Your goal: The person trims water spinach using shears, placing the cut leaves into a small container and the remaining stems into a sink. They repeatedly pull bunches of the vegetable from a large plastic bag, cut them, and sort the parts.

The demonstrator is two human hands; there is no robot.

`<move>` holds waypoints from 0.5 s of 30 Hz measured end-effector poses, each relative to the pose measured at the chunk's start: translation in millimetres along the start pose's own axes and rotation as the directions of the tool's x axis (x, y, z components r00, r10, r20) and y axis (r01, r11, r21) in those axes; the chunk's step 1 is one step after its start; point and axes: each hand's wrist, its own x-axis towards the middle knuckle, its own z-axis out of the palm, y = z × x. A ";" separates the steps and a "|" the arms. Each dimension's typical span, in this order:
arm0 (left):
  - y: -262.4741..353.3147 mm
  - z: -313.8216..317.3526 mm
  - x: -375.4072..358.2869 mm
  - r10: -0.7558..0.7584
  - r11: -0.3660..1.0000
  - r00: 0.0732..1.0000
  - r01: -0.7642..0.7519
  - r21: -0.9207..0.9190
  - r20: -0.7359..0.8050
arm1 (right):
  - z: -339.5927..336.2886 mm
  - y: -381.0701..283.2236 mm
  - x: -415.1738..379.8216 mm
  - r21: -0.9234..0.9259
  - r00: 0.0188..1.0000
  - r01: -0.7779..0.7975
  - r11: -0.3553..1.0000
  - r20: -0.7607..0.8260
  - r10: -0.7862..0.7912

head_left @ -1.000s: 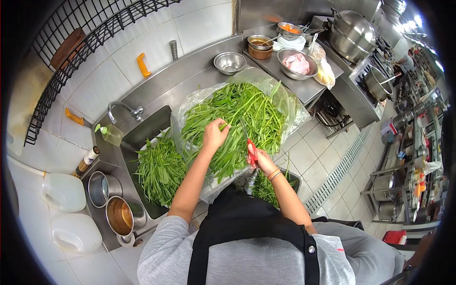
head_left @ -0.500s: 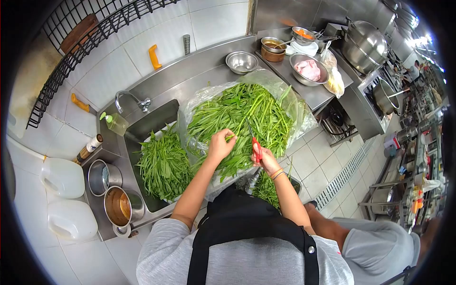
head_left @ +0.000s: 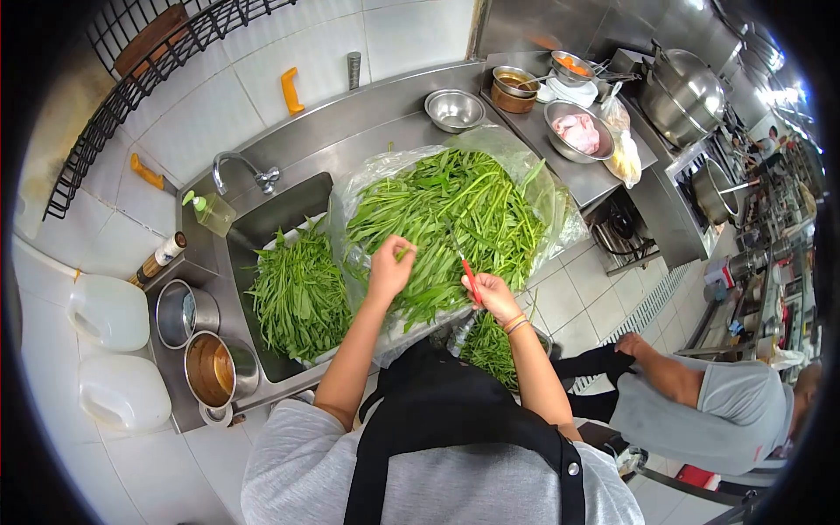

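Note:
Long-stemmed leafy greens that look like water spinach [head_left: 490, 206] lie heaped in an open clear plastic bag [head_left: 556, 206] in front of me. Over the near left side of the heap is my left hand [head_left: 391, 267], its fingers curled in; what they pinch, if anything, is too small to make out. My right hand [head_left: 494, 297] grips scissors by their red handles [head_left: 472, 280], with the dark blades pointing up into the greens. Another pile of greens [head_left: 302, 293] fills part of the sink at left. Cut stems [head_left: 492, 350] lie in a container below my right forearm.
A steel bowl [head_left: 455, 110] stands behind the bag. A bowl of raw meat [head_left: 577, 133] sits on the right counter. The tap [head_left: 245, 168] rises over the sink [head_left: 278, 208]; steel pots [head_left: 219, 372] stand at left. Another person [head_left: 700, 402] bends at lower right.
My left hand has moved left, away from the scissors, and its fingers have curled in. The scissors stay in my right hand. The other person has moved into fuller view at right.

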 end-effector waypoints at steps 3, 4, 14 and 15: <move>-1.3 -13.2 3.5 -0.110 0.994 0.962 0.107 -0.028 -0.252 | 10.8 -8.4 -1.9 0.023 1.000 -0.021 1.000 0.000 0.021; 20.9 -24.9 8.6 -0.242 0.970 0.937 0.234 -0.061 -0.254 | 14.1 -12.6 1.3 0.066 0.999 -0.044 0.997 0.017 0.043; -0.9 18.3 95.9 -0.081 0.915 0.985 0.135 0.379 -0.155 | 29.3 29.4 -4.0 -0.008 0.948 -0.144 0.990 -0.289 0.135; 4.1 20.4 96.6 -0.118 0.858 0.988 0.150 0.491 -0.094 | 28.3 32.0 -6.0 0.035 0.948 -0.136 0.990 -0.285 0.140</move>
